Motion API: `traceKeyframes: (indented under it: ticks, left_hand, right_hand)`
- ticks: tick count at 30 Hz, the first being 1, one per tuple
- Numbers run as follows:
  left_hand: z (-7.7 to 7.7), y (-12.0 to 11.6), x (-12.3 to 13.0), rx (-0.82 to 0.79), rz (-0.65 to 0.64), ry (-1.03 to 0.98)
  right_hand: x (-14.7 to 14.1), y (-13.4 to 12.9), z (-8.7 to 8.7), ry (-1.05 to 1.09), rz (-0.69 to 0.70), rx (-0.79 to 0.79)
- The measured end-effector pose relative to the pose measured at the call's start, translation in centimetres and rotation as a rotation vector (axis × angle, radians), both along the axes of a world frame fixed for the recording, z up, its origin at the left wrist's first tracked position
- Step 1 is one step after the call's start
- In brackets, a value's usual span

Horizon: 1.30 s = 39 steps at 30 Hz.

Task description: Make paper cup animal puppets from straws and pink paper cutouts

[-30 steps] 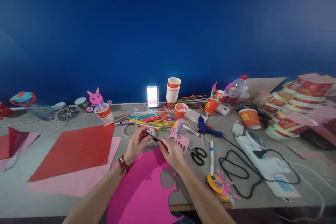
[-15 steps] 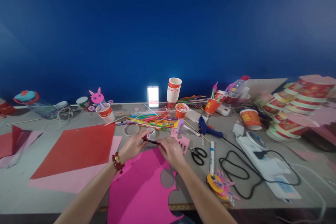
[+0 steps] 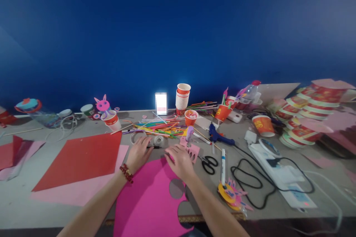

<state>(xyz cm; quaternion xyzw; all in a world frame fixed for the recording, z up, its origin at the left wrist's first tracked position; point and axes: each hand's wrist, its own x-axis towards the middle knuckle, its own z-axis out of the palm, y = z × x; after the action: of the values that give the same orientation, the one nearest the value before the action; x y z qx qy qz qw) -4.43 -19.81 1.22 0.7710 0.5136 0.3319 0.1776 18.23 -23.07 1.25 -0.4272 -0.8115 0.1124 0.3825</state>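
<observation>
Magenta sheet of smooth craft material (image 3: 144, 196), one: below and between your forearms, near end overhanging the table edge (image 3: 211, 219), round hole and scalloped bites along its right side. Left hand (image 3: 139, 154), yours: at its upper-left, palm down, fingers partly bent; slim black pen (image 3: 154, 147) at the fingertips, just beyond the sheet's top; you cannot be sure from this view whether it is pinched or merely touched. Right hand (image 3: 179, 160), yours: over its top right corner, loosely open, fingers slightly curled, nothing visibly held. White tape roll (image 3: 158, 140): beyond its top. Black-handled scissors (image 3: 209, 165): right of it. Pale pink slotted offcut (image 3: 193, 151): between scissors and your right fingers. Risks, as judged: the pen could roll away if your left grip is slack; a forearm brushing the overhang could drag the sheet askew; the thin band beside the round hole could crease or tear if you press or pull there.
</observation>
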Motion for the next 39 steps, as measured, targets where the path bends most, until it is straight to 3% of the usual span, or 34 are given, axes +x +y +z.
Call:
traceKeyframes:
  ticks: [6, 11, 15, 23, 27, 30, 33, 39]
  left_hand:
    - [2.1, -1.3, 2.0, -0.132, -0.121, -0.236]
    - [2.8, -2.8, 4.2, -0.23, -0.232, -0.378]
    - [2.8, -3.8, 5.1, -0.251, -0.278, -0.369]
    - [2.2, -4.5, 5.2, -0.292, -0.207, -0.259]
    - [3.0, -4.9, 5.0, -0.296, -0.244, -0.191]
    - [3.3, -5.3, 4.9, -0.296, -0.289, -0.131]
    - [3.2, -5.5, 5.0, -0.301, -0.304, -0.078]
    - [3.2, -5.7, 5.2, -0.311, -0.308, -0.044]
  right_hand:
    - [0.7, -0.4, 1.2, 0.132, -0.063, -0.047]
    - [0.7, -0.9, 2.2, 0.5, -0.014, -0.432]
    - [0.6, -1.9, 2.0, 0.543, 0.001, -0.508]
    - [2.8, -4.1, 0.9, 0.409, -0.105, -0.468]
    - [7.2, -4.4, 1.6, 0.293, -0.213, -0.441]
    - [11.3, -4.2, 2.0, 0.098, -0.383, -0.315]
    - [14.1, -3.8, 1.9, -0.038, -0.422, -0.283]
    - [14.4, -3.0, 0.1, -0.23, -0.414, -0.29]
